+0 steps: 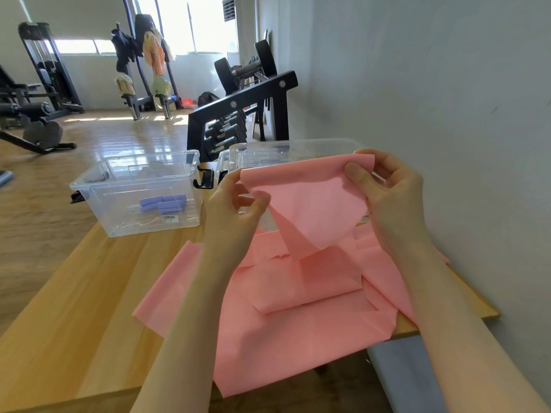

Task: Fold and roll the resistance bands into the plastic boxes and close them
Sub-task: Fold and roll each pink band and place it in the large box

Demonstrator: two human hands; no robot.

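**Fingers pinch the pink band's top edge, squaring it up**

Fingers of the left hand nip one corner of the pink resistance band; the right hand pinches the other, thumb on the near face. Held up between them, the end hangs flat, likely so the edges can be matched for a fold. Below the fingers, the rest lies heaped on the wooden table. Beyond the left fingertips stands an open clear box with purple rolls already inside. Just behind the band, a second clear box waits.

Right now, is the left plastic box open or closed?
Open: the left plastic box has no lid on it, and purple rolls lie inside.
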